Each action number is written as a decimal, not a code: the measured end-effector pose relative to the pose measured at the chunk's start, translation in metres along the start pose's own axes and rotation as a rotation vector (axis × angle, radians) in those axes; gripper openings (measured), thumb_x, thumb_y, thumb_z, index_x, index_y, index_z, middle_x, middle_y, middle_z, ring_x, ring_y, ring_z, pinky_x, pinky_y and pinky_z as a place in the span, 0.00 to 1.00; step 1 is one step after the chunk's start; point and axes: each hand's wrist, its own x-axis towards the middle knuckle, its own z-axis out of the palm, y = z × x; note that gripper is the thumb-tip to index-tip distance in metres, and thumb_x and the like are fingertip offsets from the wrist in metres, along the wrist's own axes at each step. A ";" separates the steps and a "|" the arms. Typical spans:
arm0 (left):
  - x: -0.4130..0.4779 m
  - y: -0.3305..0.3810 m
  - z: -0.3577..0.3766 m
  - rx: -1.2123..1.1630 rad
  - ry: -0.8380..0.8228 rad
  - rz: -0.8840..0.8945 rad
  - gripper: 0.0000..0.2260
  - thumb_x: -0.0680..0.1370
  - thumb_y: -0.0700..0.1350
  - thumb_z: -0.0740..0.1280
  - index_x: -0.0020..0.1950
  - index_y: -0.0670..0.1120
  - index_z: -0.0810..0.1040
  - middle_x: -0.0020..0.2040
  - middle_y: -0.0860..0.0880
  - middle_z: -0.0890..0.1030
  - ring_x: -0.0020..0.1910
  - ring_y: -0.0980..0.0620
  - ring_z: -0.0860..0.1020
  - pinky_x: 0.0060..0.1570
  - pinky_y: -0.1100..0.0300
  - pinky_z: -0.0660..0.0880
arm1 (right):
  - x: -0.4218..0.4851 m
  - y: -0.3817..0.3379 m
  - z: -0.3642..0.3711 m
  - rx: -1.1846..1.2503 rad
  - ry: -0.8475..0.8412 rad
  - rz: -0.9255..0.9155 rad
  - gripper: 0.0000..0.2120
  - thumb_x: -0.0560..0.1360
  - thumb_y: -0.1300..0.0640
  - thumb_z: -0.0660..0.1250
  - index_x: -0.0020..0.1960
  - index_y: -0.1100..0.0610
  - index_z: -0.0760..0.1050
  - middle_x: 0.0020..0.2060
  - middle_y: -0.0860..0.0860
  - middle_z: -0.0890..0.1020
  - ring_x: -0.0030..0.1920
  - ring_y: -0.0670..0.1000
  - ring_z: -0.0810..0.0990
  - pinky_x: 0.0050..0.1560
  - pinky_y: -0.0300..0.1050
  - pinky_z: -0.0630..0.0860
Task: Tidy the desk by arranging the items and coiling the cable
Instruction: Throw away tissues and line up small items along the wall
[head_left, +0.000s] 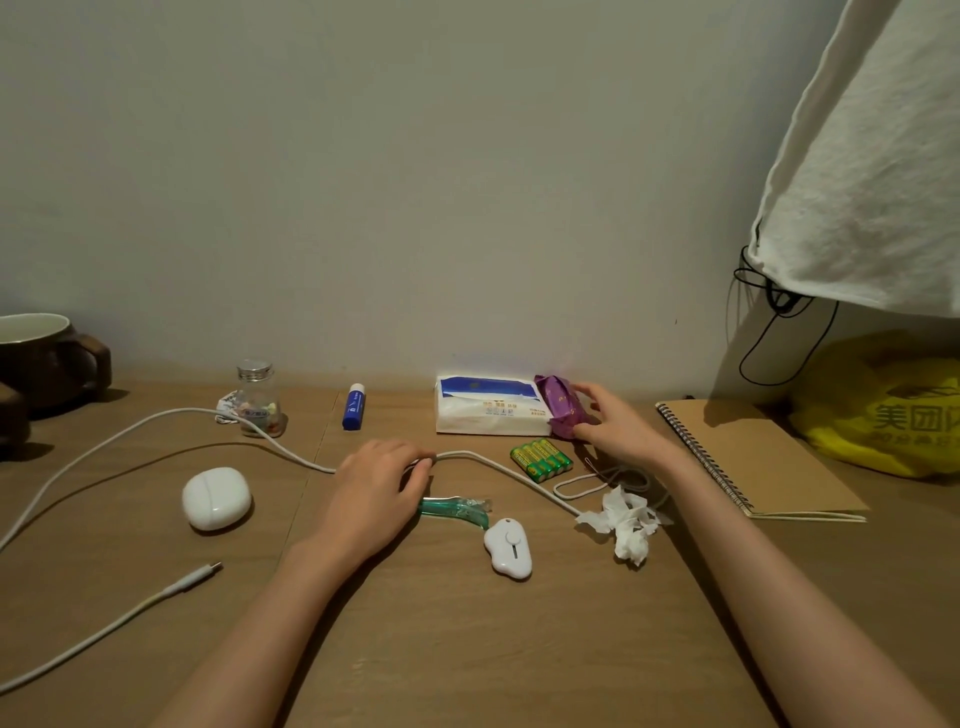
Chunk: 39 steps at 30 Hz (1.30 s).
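White charging cable (540, 489) sits pinched in the curled fingers (423, 462) of your left hand (379, 478), raised slightly off the wooden counter (441, 623), probably to begin coiling; slack trails leftward. Your right hand (615, 423) grips a crinkled purple plastic packet (561, 410), fingers and thumb clamped on it, seemingly squaring it against the white-and-blue tissue pack (488, 410).
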 end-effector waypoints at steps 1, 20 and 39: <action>0.000 0.000 0.000 -0.001 -0.001 0.000 0.13 0.80 0.51 0.59 0.61 0.52 0.77 0.56 0.55 0.80 0.57 0.57 0.74 0.59 0.57 0.71 | -0.003 -0.004 -0.002 -0.028 0.022 -0.019 0.29 0.76 0.62 0.66 0.74 0.55 0.59 0.72 0.53 0.66 0.66 0.50 0.69 0.52 0.34 0.72; -0.006 0.003 -0.025 -0.169 -0.048 -0.041 0.11 0.79 0.47 0.62 0.59 0.53 0.79 0.52 0.56 0.82 0.49 0.60 0.76 0.53 0.58 0.77 | -0.042 -0.042 0.043 -0.487 0.123 -0.042 0.23 0.72 0.41 0.68 0.60 0.53 0.70 0.52 0.51 0.79 0.53 0.50 0.74 0.47 0.43 0.75; -0.006 0.031 -0.049 -0.803 -0.109 -0.231 0.09 0.77 0.51 0.65 0.54 0.52 0.80 0.44 0.60 0.80 0.44 0.63 0.78 0.34 0.73 0.73 | -0.068 -0.103 0.062 -0.110 0.116 -0.412 0.26 0.63 0.50 0.76 0.54 0.48 0.65 0.52 0.48 0.76 0.54 0.47 0.77 0.49 0.46 0.81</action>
